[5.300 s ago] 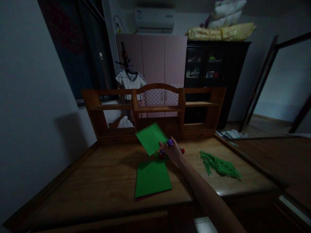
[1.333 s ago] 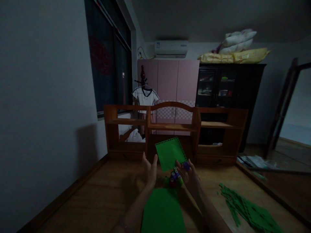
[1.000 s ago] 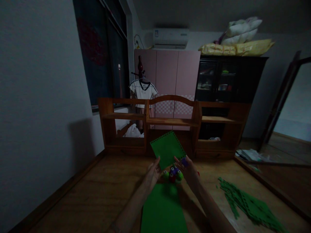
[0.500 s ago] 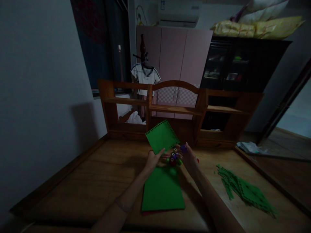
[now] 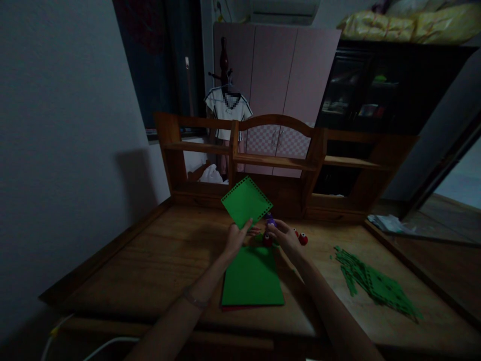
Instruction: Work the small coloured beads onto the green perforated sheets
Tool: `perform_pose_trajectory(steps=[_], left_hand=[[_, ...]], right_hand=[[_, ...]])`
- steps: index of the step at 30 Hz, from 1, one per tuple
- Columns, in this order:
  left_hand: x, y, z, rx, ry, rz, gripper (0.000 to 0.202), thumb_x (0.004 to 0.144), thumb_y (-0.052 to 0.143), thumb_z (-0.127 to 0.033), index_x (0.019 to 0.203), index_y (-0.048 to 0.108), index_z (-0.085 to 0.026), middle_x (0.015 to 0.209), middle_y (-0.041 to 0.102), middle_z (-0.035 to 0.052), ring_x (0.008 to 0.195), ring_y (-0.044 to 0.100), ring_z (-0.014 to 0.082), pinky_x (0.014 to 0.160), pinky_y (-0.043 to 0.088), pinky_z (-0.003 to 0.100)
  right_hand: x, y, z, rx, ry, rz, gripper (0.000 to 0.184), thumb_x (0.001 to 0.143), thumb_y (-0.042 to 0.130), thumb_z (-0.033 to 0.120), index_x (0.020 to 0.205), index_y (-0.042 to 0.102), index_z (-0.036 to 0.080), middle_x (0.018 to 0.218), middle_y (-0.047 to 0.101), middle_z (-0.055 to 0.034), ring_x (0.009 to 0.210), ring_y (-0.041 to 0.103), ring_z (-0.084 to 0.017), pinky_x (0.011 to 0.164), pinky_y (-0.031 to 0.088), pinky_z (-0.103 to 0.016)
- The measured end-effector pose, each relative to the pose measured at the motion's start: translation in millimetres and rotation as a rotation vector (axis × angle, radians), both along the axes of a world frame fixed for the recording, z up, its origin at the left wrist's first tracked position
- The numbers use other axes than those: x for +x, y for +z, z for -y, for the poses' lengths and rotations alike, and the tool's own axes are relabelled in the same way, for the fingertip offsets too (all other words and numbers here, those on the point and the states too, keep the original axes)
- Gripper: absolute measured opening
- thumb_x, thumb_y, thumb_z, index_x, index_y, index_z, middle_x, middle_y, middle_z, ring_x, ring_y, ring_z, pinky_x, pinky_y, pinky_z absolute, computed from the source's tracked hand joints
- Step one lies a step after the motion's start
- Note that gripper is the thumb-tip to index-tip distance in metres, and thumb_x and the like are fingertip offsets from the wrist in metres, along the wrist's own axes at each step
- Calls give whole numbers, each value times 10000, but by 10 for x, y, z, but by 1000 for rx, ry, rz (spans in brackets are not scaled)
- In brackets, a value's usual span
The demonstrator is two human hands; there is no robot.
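My left hand [image 5: 237, 237] is closed on the lower corner of a green square sheet [image 5: 246, 203], thumb on top. A row of small holes runs along the sheet's visible edges, and it is held tilted above the desk. Close by on the right, my right hand [image 5: 284, 233] grips a small purple piece [image 5: 270, 219] with its fingertips; a white eye-like dot shows near its top. Beneath the hands sits a round red piece with an eye [image 5: 267, 240], partly hidden by my fingers. A stack of green sheets [image 5: 253, 278] lies in front, with a red edge underneath.
Another round red piece with an eye [image 5: 303, 239] sits right of my right hand. Holed green sheets and strips [image 5: 376, 283] are heaped on the right of the wooden desk [image 5: 161, 265]. A wooden shelf [image 5: 276, 160] borders the desk's back, and a wall stands left.
My right hand has moved left with the purple piece, nearer the small pieces by my left hand. The held green sheet has shifted slightly left and turned. The camera view has tilted down.
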State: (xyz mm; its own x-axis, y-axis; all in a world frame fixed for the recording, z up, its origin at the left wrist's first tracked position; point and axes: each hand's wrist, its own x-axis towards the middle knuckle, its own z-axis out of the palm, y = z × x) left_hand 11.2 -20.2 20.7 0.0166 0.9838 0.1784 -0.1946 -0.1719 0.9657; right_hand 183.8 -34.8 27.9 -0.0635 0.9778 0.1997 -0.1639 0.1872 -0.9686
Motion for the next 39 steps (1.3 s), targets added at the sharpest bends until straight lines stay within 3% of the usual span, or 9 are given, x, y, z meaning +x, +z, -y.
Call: perform_pose_trajectory(steps=[6,11,15,24,34,39], left_hand=[[-3,-61,6,74,80,-170,420,797,539,-513,709,665,-122,706,697,108,632,659,212,680,527,326],[21,-72,37,199,204,-288,327,789,583,-447,893,687,-155,946,698,92,895,644,217,831,477,299],[48,-15,92,253,243,-319,297,802,575,-417,898,692,-161,966,694,86,923,636,210,863,449,283],[63,53,139,218,237,-302,275,783,601,-397,909,695,-172,952,699,69,972,619,208,885,429,273],[65,-38,70,246,181,-330,277,804,572,-410,948,686,-203,1009,684,50,964,620,191,907,414,275],[64,-12,111,220,139,-331,324,822,531,-454,943,686,-197,996,687,52,961,619,191,879,429,266]], right_hand=[[-61,14,66,54,71,51,344,677,710,402,956,648,211,934,672,-47,877,618,-208,780,470,-330],[-53,48,81,38,71,96,361,657,708,448,921,660,207,822,663,-21,679,597,-161,636,458,-278],[-64,39,61,46,36,114,347,663,697,462,882,667,195,791,654,-20,670,574,-147,627,439,-261],[-87,54,98,-6,56,72,361,644,715,459,892,674,200,843,664,-30,715,593,-164,658,450,-275],[-115,47,76,-48,69,-41,376,628,732,451,891,658,192,842,647,-30,709,580,-145,648,444,-258],[-94,37,73,-37,37,80,356,635,721,480,809,655,177,748,641,-27,631,554,-143,586,405,-264]])
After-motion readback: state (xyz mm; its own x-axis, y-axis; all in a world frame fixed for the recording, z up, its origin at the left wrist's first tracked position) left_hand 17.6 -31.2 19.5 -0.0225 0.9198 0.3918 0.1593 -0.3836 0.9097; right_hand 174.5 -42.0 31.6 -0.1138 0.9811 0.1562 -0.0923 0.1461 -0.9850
